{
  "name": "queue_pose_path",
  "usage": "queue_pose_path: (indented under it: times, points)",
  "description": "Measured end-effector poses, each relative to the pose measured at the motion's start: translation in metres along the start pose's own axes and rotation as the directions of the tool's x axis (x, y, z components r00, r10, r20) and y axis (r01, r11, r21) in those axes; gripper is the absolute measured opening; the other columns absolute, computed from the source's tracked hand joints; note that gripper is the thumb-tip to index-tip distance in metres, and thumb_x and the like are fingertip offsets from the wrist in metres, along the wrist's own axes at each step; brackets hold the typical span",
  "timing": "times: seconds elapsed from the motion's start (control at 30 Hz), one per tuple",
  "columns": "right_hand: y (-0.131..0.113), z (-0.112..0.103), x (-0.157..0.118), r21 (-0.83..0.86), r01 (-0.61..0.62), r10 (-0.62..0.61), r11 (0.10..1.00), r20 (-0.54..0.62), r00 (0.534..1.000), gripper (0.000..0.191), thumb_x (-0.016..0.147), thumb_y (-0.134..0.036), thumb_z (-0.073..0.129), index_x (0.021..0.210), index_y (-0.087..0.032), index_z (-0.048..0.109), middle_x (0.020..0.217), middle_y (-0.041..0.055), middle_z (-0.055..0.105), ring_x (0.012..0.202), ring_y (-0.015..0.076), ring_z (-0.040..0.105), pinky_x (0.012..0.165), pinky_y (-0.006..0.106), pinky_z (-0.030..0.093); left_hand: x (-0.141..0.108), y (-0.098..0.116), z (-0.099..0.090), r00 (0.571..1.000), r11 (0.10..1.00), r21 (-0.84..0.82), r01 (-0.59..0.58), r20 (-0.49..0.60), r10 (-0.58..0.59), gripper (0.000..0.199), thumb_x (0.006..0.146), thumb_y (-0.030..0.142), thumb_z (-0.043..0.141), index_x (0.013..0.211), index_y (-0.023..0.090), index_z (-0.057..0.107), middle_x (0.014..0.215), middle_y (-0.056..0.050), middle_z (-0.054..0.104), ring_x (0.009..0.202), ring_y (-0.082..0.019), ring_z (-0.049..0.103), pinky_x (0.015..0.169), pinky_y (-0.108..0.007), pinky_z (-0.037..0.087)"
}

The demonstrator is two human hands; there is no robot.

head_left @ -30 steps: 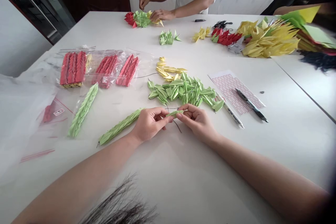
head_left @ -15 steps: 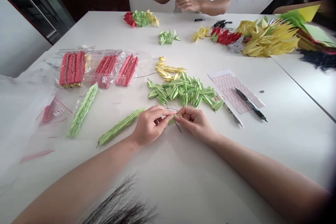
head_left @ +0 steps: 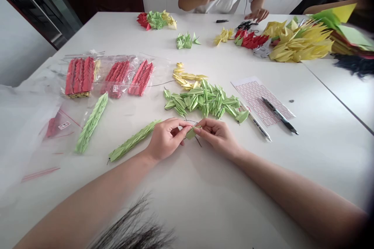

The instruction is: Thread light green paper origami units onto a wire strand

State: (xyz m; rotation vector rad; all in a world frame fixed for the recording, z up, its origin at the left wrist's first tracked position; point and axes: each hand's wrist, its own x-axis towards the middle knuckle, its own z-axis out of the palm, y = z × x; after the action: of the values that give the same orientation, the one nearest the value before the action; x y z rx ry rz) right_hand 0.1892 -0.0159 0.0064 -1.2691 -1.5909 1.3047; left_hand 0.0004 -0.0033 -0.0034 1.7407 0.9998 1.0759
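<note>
"What are your hands doing?"

"My left hand (head_left: 167, 139) and right hand (head_left: 216, 135) are both narrowed to a pinch, fingertips close together on one small green paper piece (head_left: 191, 134)."

"And where is that piece?"

"In front of me, between my hands, just on my side of the pile of green folded papers (head_left: 204, 101) on the desk (head_left: 187, 202). A loose end of black thread (head_left: 199, 142) shows beside it; I can't tell whether the two are joined."

"What's changed?"

"A second ago the piece looked like a slim sliver stretched between my fingers. Now it's turned, with a broader face showing below my fingertips. My left forefinger, which reached further across it half a second ago, has drawn back a little."

"Meaning what?"

"I'd judge the piece is being turned or shaped in the fingers rather than put down. The green braided strip (head_left: 133, 141) beside my left hand hasn't been shifted."

"Anything else moving?"

"Across from me, one of the co-worker's hands (head_left: 257, 15) has come over to the black bundle (head_left: 247, 25); the other is raised."
</note>
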Motion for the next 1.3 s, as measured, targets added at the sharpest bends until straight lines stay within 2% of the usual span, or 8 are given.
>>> queue_pose_path:
  times: [0.1, 0.2, 0.33, 0.43, 0.77, 0.9, 1.3]
  points:
    - [0.0003, 0.0002, 0.0001, -0.028, 0.008, -0.009, 1.000, -0.034, 0.999, 0.047, 0.085, -0.062, 0.061, 0.074, -0.017, 0.058, 0.051, -0.0068, 0.034, 0.047, 0.0084, 0.027, 0.043, 0.025, 0.017, -0.0004, -0.0016, -0.0001, 1.000, 0.999, 0.026, -0.023, 0.009, 0.023, 0.013, 0.091, 0.023, 0.062, 0.089, 0.016, 0.073, 0.081, -0.002, 0.068, 0.046, -0.006, 0.061, 0.047, -0.017, 0.047]
    - [0.0005, 0.0006, -0.0001, -0.046, -0.005, 0.002, 0.999, -0.065, 0.998, 0.049, 0.084, -0.064, 0.061, 0.072, -0.017, 0.057, 0.052, -0.0065, 0.033, 0.048, 0.0086, 0.028, 0.044, 0.025, 0.018, -0.0017, -0.0028, 0.0001, 0.989, 0.978, 0.148, -0.144, 0.004, 0.145, 0.014, 0.093, 0.022, 0.059, 0.093, 0.017, 0.073, 0.079, -0.001, 0.069, 0.048, -0.006, 0.061, 0.052, -0.018, 0.050]
    - [0.0010, 0.0006, -0.0001, -0.009, -0.024, 0.023, 1.000, -0.047, 0.999, 0.049, 0.083, -0.064, 0.062, 0.070, -0.017, 0.054, 0.054, -0.0054, 0.037, 0.049, 0.0086, 0.030, 0.044, 0.024, 0.020, -0.0033, -0.0044, 0.0006, 0.943, 0.896, 0.316, -0.314, -0.004, 0.332, 0.014, 0.094, 0.019, 0.058, 0.096, 0.018, 0.072, 0.080, -0.002, 0.073, 0.057, -0.009, 0.064, 0.062, -0.020, 0.053]
    - [0.0017, 0.0001, -0.0001, -0.015, -0.024, 0.024, 1.000, -0.040, 0.999, 0.048, 0.083, -0.063, 0.062, 0.069, -0.018, 0.053, 0.053, -0.0054, 0.037, 0.049, 0.0086, 0.030, 0.044, 0.023, 0.020, -0.0040, -0.0055, 0.0006, 0.920, 0.840, 0.405, -0.361, 0.009, 0.391, 0.015, 0.095, 0.020, 0.056, 0.095, 0.019, 0.071, 0.081, -0.002, 0.074, 0.067, -0.012, 0.068, 0.066, -0.021, 0.054]
    - [-0.0002, 0.0004, -0.0004, -0.030, -0.045, 0.044, 0.999, -0.046, 0.998, 0.050, 0.082, -0.065, 0.062, 0.067, -0.018, 0.053, 0.052, -0.0047, 0.040, 0.049, 0.0089, 0.031, 0.044, 0.024, 0.021, -0.0077, -0.0061, -0.0002, 0.879, 0.670, 0.605, -0.431, 0.114, 0.462, 0.022, 0.098, 0.020, 0.050, 0.100, 0.017, 0.071, 0.084, -0.004, 0.076, 0.069, -0.013, 0.070, 0.062, -0.021, 0.050]
    - [-0.0015, 0.0010, -0.0003, -0.044, -0.052, 0.049, 0.998, -0.048, 0.998, 0.050, 0.081, -0.065, 0.062, 0.067, -0.018, 0.054, 0.052, -0.0037, 0.043, 0.048, 0.0093, 0.033, 0.044, 0.024, 0.021, -0.0079, -0.0047, 0.0005, 0.904, 0.684, 0.616, -0.391, 0.118, 0.410, 0.024, 0.098, 0.022, 0.047, 0.097, 0.018, 0.071, 0.082, -0.004, 0.075, 0.067, -0.012, 0.069, 0.061, -0.020, 0.050]
    - [0.0001, 0.0013, -0.0012, -0.063, -0.055, 0.051, 0.996, -0.065, 0.997, 0.041, 0.082, -0.055, 0.063, 0.068, -0.017, 0.058, 0.052, -0.0050, 0.038, 0.049, 0.0093, 0.031, 0.045, 0.025, 0.021, -0.0088, -0.0025, 0.0020, 0.924, 0.762, 0.534, -0.366, 0.110, 0.366, 0.018, 0.094, 0.017, 0.049, 0.089, 0.017, 0.066, 0.075, -0.003, 0.068, 0.055, -0.009, 0.059, 0.054, -0.020, 0.044]
